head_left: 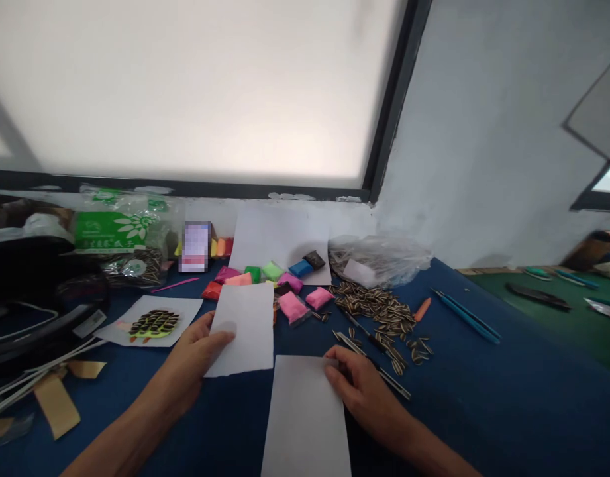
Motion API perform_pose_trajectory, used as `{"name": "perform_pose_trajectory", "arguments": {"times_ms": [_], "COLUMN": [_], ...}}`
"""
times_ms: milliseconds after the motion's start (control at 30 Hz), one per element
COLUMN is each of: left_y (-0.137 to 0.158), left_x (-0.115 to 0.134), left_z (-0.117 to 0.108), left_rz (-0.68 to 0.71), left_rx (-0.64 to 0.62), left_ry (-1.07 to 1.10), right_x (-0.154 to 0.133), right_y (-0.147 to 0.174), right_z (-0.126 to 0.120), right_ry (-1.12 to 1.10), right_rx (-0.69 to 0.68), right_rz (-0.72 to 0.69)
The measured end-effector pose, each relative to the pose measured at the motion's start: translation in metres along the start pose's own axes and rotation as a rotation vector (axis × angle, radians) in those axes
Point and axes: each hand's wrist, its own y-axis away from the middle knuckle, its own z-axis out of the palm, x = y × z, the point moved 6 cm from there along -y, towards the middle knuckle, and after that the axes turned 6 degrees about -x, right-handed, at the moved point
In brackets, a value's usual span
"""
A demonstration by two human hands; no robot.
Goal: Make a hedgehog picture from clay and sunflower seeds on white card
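Observation:
My left hand [205,351] grips a small sheet of white paper [248,331] by its left edge, thumb on top. Lower and to the right, my right hand [352,377] pinches the upper right corner of a second white sheet [307,417]. Left of my left hand lies a paper with a hedgehog-like figure [155,324] made of sunflower seeds and coloured clay. Several packets of coloured clay [292,306] sit just beyond the sheets. A heap of striped sunflower seeds [374,308] spreads beyond my right hand, with a pen [367,331] and silvery tweezers [389,381] beside it.
Blue tweezers [466,315] and an orange crayon-like stick [422,309] lie at the right. A green seed bag [120,232], a phone [195,246] and a clear bag of seeds [384,258] stand along the wall. White cables [41,374] and tan scraps [56,404] occupy the left.

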Motion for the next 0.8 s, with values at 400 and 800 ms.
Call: {"name": "perform_pose_trajectory", "arguments": {"times_ms": [400,800], "left_y": [-0.024,-0.020], "left_x": [0.014,0.010], "left_z": [0.035,0.022], "left_rz": [0.086,0.358], "left_rx": [-0.191,-0.098], "left_ry": [0.280,-0.202], "right_x": [-0.001,0.002], "right_y": [0.002,0.003], "right_z": [0.001,0.003], "right_ry": [-0.015,-0.025], "right_rx": [-0.026,-0.009], "right_rz": [0.005,-0.030]}}
